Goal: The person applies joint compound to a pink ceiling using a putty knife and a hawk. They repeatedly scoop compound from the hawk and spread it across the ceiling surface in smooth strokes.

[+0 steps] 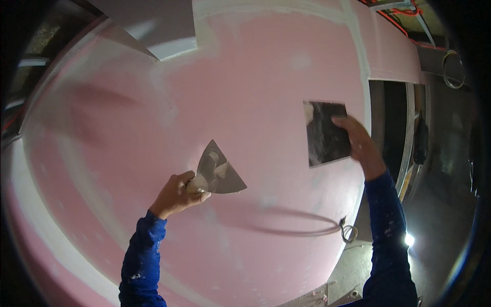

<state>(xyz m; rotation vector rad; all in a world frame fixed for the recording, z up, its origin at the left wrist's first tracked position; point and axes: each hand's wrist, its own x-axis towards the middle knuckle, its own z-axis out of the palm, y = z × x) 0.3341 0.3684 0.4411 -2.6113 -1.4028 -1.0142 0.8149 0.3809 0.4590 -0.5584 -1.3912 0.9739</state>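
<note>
Two long dark-blue fabric sleeves (391, 240), flecked with pale specks, reach up in front of a broad pink wallboard wall (255, 92) crossed by pale, smeared seams. A grey box-shaped projection (163, 25) juts in at the wall's upper left.

Before the wall's right part is a blackish, flat rectangular plate (327, 138), streaked with pale residue; its material is unclear. The right hand (365, 151) grips its right edge, thumb flat on the near face; the other fingers are mostly hidden, so I cannot tell whether they are spread or together. With this one-sided hold, the plate could tip, and a corner could dent the wall.

Before the wall's lower middle is a grey, triangular, thin-bladed scraper (225, 179) with a pale handle. The left hand (176, 197) holds it, fingers curled around the handle. Pale paste-like residue (215, 153) clings to the blade; it could drop off if the blade tilts, and a sharp corner pressed in could scratch the wall.

At the wall's lower right edge hangs a thin dark coiled cable (350, 234), which the right sleeve could snag if it swings low.

No brand, label or writing is readable anywhere.
</note>
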